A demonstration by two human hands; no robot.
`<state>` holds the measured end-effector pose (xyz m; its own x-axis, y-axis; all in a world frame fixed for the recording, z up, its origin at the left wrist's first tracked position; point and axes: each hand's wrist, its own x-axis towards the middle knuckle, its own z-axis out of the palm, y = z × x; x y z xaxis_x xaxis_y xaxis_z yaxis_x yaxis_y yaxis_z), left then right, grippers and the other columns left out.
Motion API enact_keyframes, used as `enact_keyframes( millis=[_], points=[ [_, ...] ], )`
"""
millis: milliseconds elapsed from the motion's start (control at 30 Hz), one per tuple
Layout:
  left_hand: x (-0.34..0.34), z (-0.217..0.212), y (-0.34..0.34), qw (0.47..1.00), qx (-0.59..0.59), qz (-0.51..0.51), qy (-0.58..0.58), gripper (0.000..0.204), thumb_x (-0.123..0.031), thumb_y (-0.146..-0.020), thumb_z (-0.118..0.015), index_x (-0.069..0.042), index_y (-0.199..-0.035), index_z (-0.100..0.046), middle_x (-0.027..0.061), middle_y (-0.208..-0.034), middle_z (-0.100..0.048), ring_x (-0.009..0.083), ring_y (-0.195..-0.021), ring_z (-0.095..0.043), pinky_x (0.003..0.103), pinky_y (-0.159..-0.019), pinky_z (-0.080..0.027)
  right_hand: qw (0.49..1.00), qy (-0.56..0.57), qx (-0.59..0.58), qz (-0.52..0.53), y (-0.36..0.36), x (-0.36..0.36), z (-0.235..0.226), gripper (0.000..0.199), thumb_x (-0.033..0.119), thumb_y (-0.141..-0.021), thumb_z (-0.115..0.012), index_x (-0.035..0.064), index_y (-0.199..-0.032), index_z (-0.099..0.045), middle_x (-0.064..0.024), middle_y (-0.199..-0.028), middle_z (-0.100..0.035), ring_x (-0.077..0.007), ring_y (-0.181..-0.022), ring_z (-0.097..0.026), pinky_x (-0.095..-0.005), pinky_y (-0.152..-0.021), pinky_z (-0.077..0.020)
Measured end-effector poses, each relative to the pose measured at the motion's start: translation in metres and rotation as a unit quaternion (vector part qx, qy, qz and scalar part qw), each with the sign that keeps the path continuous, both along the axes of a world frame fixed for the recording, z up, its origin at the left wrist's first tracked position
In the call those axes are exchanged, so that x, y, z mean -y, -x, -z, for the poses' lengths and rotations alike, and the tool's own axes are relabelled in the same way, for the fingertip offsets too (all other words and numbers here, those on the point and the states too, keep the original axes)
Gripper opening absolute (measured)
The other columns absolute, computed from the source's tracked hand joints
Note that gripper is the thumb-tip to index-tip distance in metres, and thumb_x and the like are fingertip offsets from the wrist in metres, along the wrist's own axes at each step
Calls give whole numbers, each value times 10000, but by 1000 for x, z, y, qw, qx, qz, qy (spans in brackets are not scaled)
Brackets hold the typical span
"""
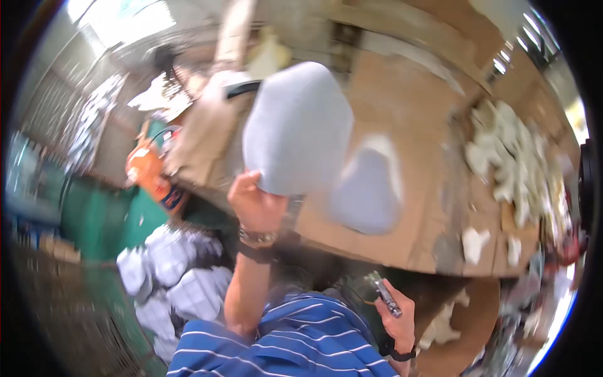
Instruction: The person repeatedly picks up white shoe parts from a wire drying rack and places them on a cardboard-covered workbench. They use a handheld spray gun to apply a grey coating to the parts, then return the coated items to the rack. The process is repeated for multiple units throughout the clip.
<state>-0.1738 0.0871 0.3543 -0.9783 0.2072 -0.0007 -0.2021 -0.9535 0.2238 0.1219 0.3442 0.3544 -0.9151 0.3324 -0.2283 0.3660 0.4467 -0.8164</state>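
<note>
My left hand (259, 204) grips the lower edge of a light grey rounded panel (298, 129), its thumb on the near face. The panel is held up and tilted over a table covered with brown cardboard (414, 207). A second grey panel (366, 198) with a whitish edge lies on the cardboard to its right, blurred. Lower down, near my striped shirt, my right hand (400, 317) is closed round a small metal hand tool (386, 296). Its exact kind is too blurred to tell.
Several grey padded pieces (182, 270) are piled at the lower left. An orange object (147, 166) stands beyond them on the green floor (94, 213). Cream-coloured scraps (512, 157) are heaped on the table's right side. A cardboard box (465, 320) with scraps sits below the table edge.
</note>
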Motion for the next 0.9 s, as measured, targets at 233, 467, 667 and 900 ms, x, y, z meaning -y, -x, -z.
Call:
enact_keyframes(
  millis=[233,467,667,900],
  points=[
    [173,40,-107,966,80,-244,-3,496,-160,-843,-578,8,-1307,-626,141,-1254,-712,322,-1172,-669,480,-1083,-470,978,-42,118,-164,44,13,129,528,74,-822,-724,-74,-1320,-628,-224,-870,-694,-194,-754,-645,-339,-733,-525],
    [320,90,-225,841,197,-502,42,542,-168,-789,-621,-11,-1307,-621,134,-1277,-701,327,-1165,-667,522,-1039,-505,919,-119,234,-293,57,32,178,536,62,-759,-752,48,-1293,-696,-213,-892,-731,-306,-830,-702,-415,-761,-541],
    [493,128,-300,712,194,-671,68,544,-152,-770,-628,-35,-1301,-614,121,-1239,-684,347,-1149,-645,538,-1039,-497,897,-114,206,-375,103,83,178,520,100,-767,-746,31,-1280,-694,-269,-927,-731,-305,-837,-727,-408,-790,-546],
    [624,162,-386,657,153,-735,68,579,-211,-761,-605,-29,-1311,-603,203,-1349,-635,437,-1258,-589,667,-1077,-426,893,-106,193,-391,130,145,158,502,105,-794,-690,-19,-1280,-672,-187,-844,-694,-227,-794,-651,-381,-760,-515]
  ],
)
